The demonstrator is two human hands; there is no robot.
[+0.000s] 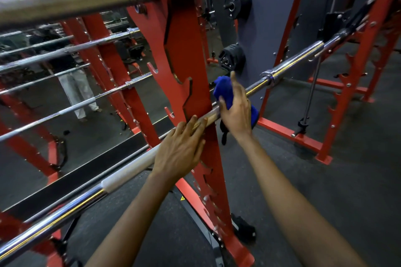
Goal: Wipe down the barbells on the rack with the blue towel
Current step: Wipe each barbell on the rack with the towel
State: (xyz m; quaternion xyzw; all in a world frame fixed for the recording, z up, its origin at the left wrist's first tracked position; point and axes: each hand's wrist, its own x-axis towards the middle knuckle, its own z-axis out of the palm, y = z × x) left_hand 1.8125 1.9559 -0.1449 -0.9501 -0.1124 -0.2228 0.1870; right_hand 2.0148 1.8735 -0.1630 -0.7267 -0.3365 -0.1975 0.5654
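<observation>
On the lower barbell [293, 62] of two, left grip [178, 151] rests spread, right grip [235, 112] clutches one blue towel [222, 86]

Black weight plates [237, 4]; seemingly a mirror [104, 128]

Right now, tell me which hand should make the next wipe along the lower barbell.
Right: the right hand grips the blue towel against the lower barbell; the left hand rests bare on it.

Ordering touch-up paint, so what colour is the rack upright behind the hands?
The rack upright is red, seen best in the head view.
</observation>
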